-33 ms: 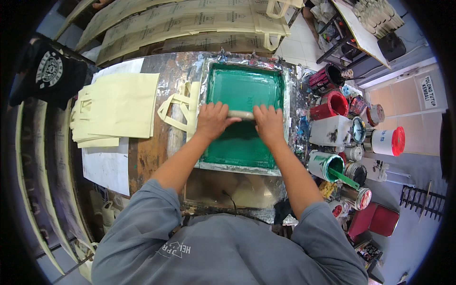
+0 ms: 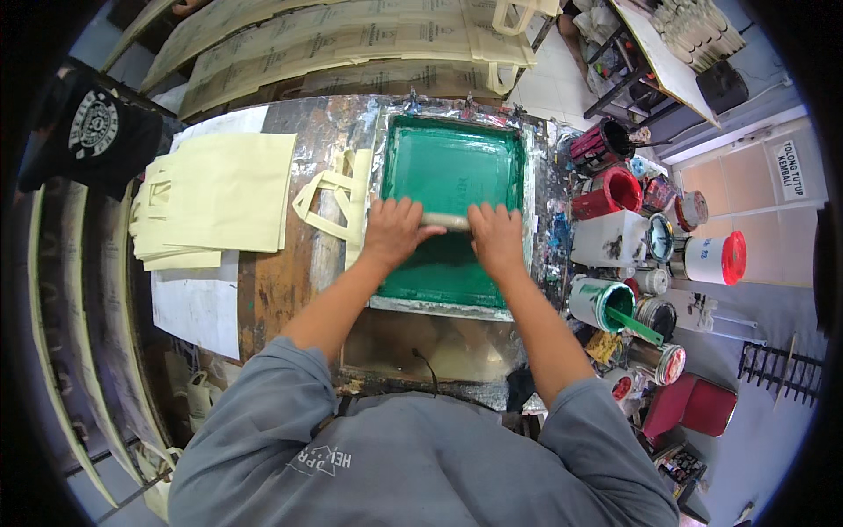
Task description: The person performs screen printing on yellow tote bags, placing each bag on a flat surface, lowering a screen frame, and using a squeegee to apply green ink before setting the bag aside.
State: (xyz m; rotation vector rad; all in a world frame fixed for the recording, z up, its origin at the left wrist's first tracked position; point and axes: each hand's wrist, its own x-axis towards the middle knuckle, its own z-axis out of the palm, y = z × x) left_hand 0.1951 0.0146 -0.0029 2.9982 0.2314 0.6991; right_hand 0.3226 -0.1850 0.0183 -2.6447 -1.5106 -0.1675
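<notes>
A squeegee (image 2: 446, 221) with a pale, worn handle lies crosswise over a screen-printing frame (image 2: 439, 306). My left hand (image 2: 394, 232) is closed round its left end and my right hand (image 2: 497, 235) round its right end. Green ink (image 2: 452, 167) coats the mesh inside the frame, with faint lettering showing beyond the squeegee. The blade is hidden below the handle and my hands. From under the frame's left side sticks out a pale yellow fabric bag (image 2: 358, 189), its handle loop lying on the table.
A stack of pale yellow bags (image 2: 230, 193) lies at the table's left. Ink cans crowd the right, among them a green-ink can (image 2: 588, 301) with a green stirrer (image 2: 637, 325) and a red-ink can (image 2: 610, 195). Racks of printed bags (image 2: 351, 44) stand beyond; a black-shirted person (image 2: 88, 132) is at far left.
Both hands have drawn the squeegee slightly nearer to me across the green screen. Their grip on it is unchanged.
</notes>
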